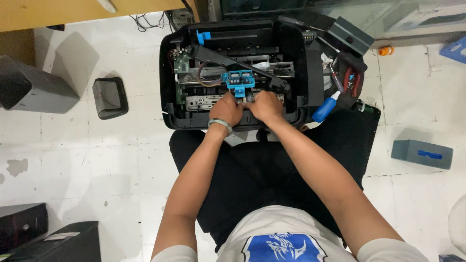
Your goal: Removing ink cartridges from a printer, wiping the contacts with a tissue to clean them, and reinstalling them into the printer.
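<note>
On a white tiled floor (97,160), scuffed and stained, I sit with an opened black printer (233,73) resting across my lap, its cover off and its inner works exposed.

At far left, a grey box-shaped casing (34,87) lies on the tiles below the edge of a wooden surface (73,10), and a small dark tray-like part (110,98) sits just beside it. Two black cases (48,240) stand at the lower left corner.

At centre, my left hand (227,108), a pale band on its wrist, presses down inside the printer just below the blue carriage (238,80); its grip is curled together on the metal rail area, though I cannot tell what, if anything, it pinches. My right hand (264,106) lies touching the left, its grip likewise closed over the same spot near the carriage, the fingertips hidden.

To the right, a screwdriver with a blue and white handle (324,108) leans against the printer's side, near red-handled pliers (353,82) lying on a dark pouch. Further right, a small orange object (385,50) lies on the tiles, and a grey-blue box (421,154) with a blue strip rests well apart from the printer.
</note>
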